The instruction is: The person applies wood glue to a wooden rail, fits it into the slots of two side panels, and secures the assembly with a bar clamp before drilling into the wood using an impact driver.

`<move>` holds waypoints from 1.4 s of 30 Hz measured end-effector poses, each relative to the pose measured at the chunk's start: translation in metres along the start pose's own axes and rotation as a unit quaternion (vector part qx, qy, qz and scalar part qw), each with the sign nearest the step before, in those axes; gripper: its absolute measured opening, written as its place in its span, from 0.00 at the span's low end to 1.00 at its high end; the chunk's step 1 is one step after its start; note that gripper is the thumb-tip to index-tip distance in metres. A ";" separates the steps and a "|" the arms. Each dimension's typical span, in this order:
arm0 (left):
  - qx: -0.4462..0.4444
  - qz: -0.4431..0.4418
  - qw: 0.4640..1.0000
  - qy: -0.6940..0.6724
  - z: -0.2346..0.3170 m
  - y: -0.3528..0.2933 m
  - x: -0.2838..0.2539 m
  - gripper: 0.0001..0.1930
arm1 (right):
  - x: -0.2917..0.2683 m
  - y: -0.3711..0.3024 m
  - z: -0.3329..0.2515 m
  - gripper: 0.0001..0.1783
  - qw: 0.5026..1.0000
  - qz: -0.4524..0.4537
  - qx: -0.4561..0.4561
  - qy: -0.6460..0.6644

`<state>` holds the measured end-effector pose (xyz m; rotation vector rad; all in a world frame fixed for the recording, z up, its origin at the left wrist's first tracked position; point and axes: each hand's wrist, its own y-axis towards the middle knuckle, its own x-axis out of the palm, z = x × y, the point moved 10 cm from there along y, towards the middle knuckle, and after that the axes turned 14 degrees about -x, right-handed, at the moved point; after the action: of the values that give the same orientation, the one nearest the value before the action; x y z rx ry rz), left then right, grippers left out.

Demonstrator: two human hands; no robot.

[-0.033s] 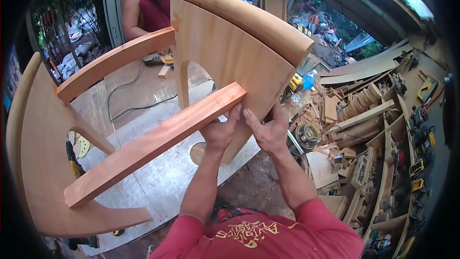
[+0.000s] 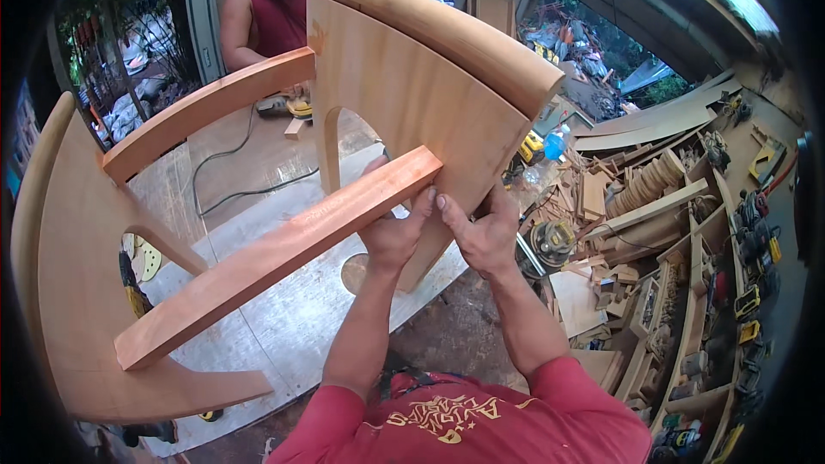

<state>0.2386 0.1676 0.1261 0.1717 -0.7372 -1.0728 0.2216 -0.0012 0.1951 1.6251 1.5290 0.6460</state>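
A wooden chair frame stands on the worktable. Its right side panel [image 2: 412, 107] has a rounded armrest [image 2: 447, 21] along the top, and its left side panel [image 2: 82, 292] stands opposite. A straight reddish front rail [image 2: 284, 249] and a curved back rail [image 2: 210, 107] span between them. My left hand [image 2: 397, 236] is closed around the underside of the front rail, close to the right panel, its fingers partly hidden behind the wood. My right hand [image 2: 485, 239] grips the right panel's near edge, thumb on the inner face and fingers behind. Both thumbs lie almost together below the rail's end.
Beneath the chair frame is a worktable [image 2: 284, 339] with a pale sheet and a dark cord [image 2: 199, 193]. Another person [image 2: 279, 13] stands beyond it. A router-like tool [image 2: 550, 242], wood offcuts [image 2: 593, 198] and shelves of power tools [image 2: 748, 241] fill the right side.
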 end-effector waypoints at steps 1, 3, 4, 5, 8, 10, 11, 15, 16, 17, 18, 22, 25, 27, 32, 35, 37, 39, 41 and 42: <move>0.000 0.001 1.000 0.001 0.000 0.000 -0.001 0.34 | 0.000 0.000 0.002 0.22 1.000 0.004 0.008 0.017; 0.003 -0.042 0.999 -0.024 0.003 -0.002 0.003 0.39 | 0.000 0.000 0.006 0.22 1.000 0.002 0.012 0.026; 0.002 -0.042 0.999 -0.022 0.002 -0.002 0.002 0.39 | -0.001 -0.002 0.009 0.23 0.999 0.001 0.015 0.033; -0.029 -0.055 0.998 -0.026 -0.003 -0.002 0.005 0.39 | -0.003 -0.003 0.011 0.23 0.999 0.001 0.018 0.034; -0.066 -0.061 0.996 -0.028 -0.013 -0.004 0.004 0.36 | 0.004 -0.006 0.017 0.28 0.997 -0.050 0.051 0.036; -0.074 -0.058 0.995 -0.028 -0.008 -0.004 0.007 0.33 | -0.002 -0.003 0.009 0.23 1.000 -0.017 -0.012 -0.011; -0.077 -0.051 0.995 -0.035 -0.003 -0.004 0.008 0.29 | -0.001 -0.003 0.007 0.23 1.000 -0.016 -0.013 -0.011; -0.084 -0.025 0.996 0.015 0.004 -0.006 0.004 0.24 | 0.000 -0.002 0.010 0.26 0.999 -0.023 0.027 0.009; -0.083 -0.024 0.996 0.015 0.005 -0.005 0.006 0.24 | 0.003 -0.005 0.014 0.28 0.998 -0.045 0.051 0.009; -0.065 -0.011 0.998 0.001 0.008 -0.005 0.006 0.23 | 0.003 -0.006 0.014 0.28 0.998 -0.045 0.050 0.010; -0.048 0.001 0.999 -0.012 0.013 -0.006 0.004 0.22 | 0.002 -0.007 0.013 0.28 0.998 -0.038 0.047 0.014; -0.024 0.000 0.999 -0.030 0.012 -0.004 0.004 0.21 | 0.002 -0.003 0.011 0.28 0.999 -0.034 0.030 0.019; -0.013 0.008 1.000 -0.004 0.010 -0.004 0.006 0.21 | 0.000 -0.001 0.010 0.28 0.999 -0.036 0.022 0.014; -0.023 0.009 0.999 -0.039 0.013 -0.004 0.005 0.19 | 0.001 -0.001 0.010 0.28 0.999 -0.036 0.026 0.012; -0.074 -0.017 0.995 0.057 -0.010 -0.002 -0.009 0.23 | 0.012 -0.007 0.012 0.23 0.999 -0.014 0.004 0.031; -0.022 0.013 0.996 0.080 -0.006 -0.007 0.006 0.22 | -0.007 -0.004 0.008 0.21 0.998 0.025 0.044 0.037; -0.058 0.005 0.998 -0.009 0.010 -0.004 0.009 0.21 | -0.007 -0.008 0.011 0.21 0.997 0.045 0.036 0.049; -0.126 -0.011 0.987 0.097 0.010 0.002 0.001 0.19 | 0.002 -0.009 0.015 0.21 0.998 0.040 0.035 0.041; -0.089 -0.022 0.991 0.095 0.013 0.000 0.001 0.16 | 0.006 -0.006 0.008 0.21 0.997 0.051 0.010 0.050; -0.084 -0.025 0.991 0.098 0.012 -0.002 0.000 0.17 | 0.006 -0.005 0.006 0.21 0.997 0.053 0.010 0.048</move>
<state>0.2300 0.1690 0.1343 0.1498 -0.4662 -1.1424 0.2247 0.0032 0.1869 1.7215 1.5296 0.7787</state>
